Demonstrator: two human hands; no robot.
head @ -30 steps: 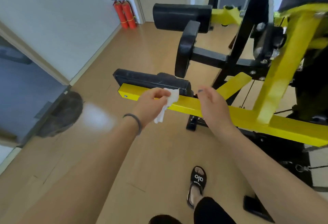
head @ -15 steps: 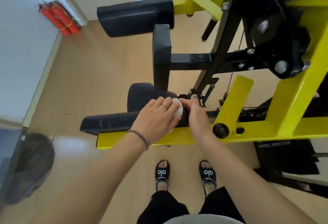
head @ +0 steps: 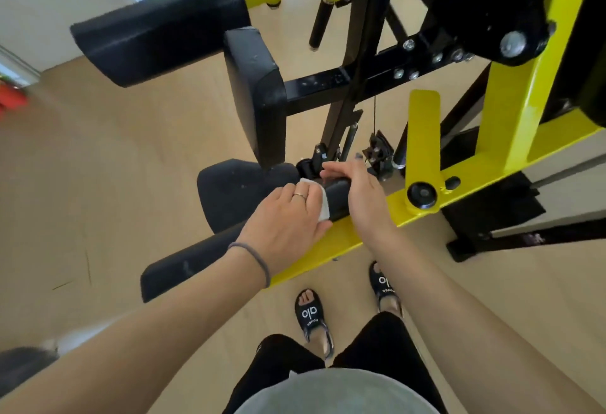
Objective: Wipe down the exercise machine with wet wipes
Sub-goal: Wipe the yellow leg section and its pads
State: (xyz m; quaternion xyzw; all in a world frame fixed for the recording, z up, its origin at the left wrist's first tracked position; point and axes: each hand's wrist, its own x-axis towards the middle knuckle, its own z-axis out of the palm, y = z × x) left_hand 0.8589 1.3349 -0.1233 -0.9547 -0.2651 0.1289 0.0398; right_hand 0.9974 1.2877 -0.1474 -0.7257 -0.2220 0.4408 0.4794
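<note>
Now the left hand (head: 288,217) lies over the long black pad (head: 196,259), fingers laid fairly flat, pressing a white wet wipe (head: 319,199) down onto the vinyl; only a corner of the wipe peeks out past the knuckles. That flat palm makes sense: it spreads the pressure so the wipe keeps full contact with the surface. The right hand (head: 357,190) sits just beside it, touching the same pad at its far end, fingers curved over the top edge by the black pivot hardware (head: 310,164). That looks like a steadying hold, though whether the fingers truly clamp the pad is hard to tell from this angle.

The pad rides on the yellow frame bar (head: 459,181) of the exercise machine (head: 511,92), and the person stands right up against it, sandals (head: 310,315) planted on the wooden floor below, leaning over so both arms come straight down onto the work. Above the hands, an upright black pad (head: 259,95) and a black roller pad (head: 157,30) carry pale scuffs or dust; they look like jobs for later. My read: the wiping is at the pad's inner end, with plenty of machine left to cover. Watch that cable (head: 374,115) and bracket close to the right fingers.
</note>
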